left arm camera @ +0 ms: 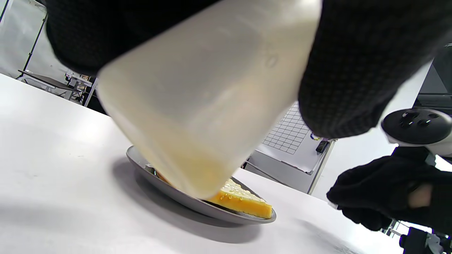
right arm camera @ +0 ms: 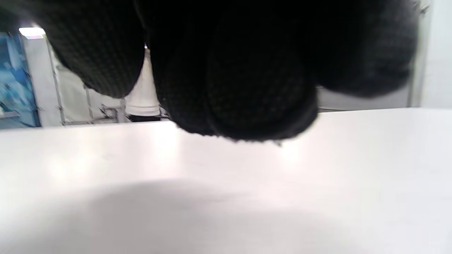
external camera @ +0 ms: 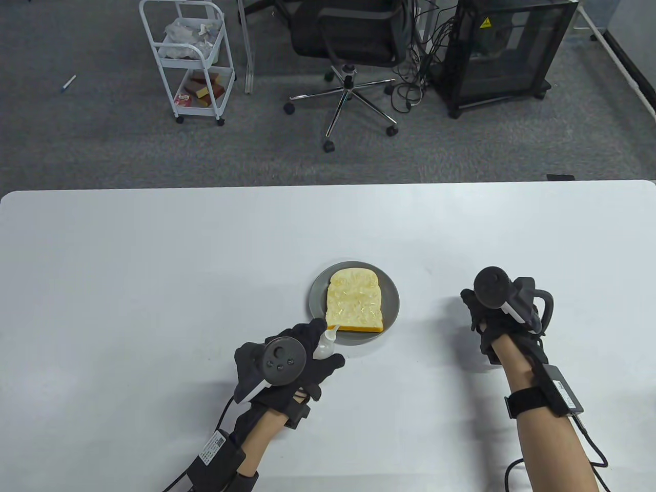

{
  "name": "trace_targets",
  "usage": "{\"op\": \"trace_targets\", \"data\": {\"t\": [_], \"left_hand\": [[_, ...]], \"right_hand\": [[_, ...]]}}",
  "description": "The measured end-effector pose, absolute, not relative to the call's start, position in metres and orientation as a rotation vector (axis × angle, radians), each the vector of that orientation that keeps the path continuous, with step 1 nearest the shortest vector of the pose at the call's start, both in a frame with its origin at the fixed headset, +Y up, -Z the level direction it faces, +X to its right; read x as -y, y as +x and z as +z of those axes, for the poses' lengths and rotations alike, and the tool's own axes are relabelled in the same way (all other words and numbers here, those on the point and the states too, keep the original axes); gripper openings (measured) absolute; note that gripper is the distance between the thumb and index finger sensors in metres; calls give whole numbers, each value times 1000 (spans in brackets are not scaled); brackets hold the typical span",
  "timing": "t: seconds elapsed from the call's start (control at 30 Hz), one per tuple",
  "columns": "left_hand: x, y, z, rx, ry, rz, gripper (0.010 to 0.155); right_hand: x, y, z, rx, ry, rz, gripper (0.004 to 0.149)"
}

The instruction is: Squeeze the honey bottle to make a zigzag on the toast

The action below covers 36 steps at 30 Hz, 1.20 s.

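Note:
A slice of toast (external camera: 355,300) lies on a grey plate (external camera: 315,302) near the table's middle; honey glistens on it. My left hand (external camera: 302,359) grips a translucent honey bottle (external camera: 326,344), tilted with its nozzle at the toast's near left corner. In the left wrist view the bottle (left arm camera: 197,106) fills the frame above the plate (left arm camera: 183,201) and toast (left arm camera: 243,203). My right hand (external camera: 487,318) is curled, holds nothing and stays right of the plate, just above the table. In the right wrist view its curled fingers (right arm camera: 240,88) hang above bare table.
The white table (external camera: 154,287) spreads around the plate. Beyond its far edge stand a white cart (external camera: 192,56), an office chair (external camera: 353,46) and a black cabinet (external camera: 507,51) on the floor.

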State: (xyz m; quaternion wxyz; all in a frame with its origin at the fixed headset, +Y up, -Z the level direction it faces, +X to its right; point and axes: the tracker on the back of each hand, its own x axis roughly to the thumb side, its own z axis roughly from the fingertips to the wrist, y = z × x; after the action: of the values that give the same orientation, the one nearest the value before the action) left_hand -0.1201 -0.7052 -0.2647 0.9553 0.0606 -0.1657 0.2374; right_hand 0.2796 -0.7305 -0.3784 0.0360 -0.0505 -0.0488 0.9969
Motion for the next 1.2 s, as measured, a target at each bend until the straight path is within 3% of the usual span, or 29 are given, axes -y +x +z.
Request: {"op": "trace_targets", "data": {"t": [0.6, 0.7, 0.77, 0.87, 1.0, 1.2], "left_hand": [[710, -116, -264, 349, 109, 483, 77], [711, -116, -264, 347, 108, 492, 77], [710, -116, -263, 345, 113, 491, 77], [710, -116, -263, 343, 124, 502, 77], [711, -116, -262, 350, 128, 563, 77], [709, -114, -259, 365, 136, 613, 78]], "right_hand": [[762, 309, -389, -14, -355, 3131, 49], [752, 309, -384, 19, -354, 3142, 61], [733, 305, -377, 145, -326, 3151, 67], [704, 289, -362, 292, -239, 3082, 69], [666, 235, -324, 408, 105, 2845, 65], [660, 158, -277, 232, 493, 2414, 66]]}}
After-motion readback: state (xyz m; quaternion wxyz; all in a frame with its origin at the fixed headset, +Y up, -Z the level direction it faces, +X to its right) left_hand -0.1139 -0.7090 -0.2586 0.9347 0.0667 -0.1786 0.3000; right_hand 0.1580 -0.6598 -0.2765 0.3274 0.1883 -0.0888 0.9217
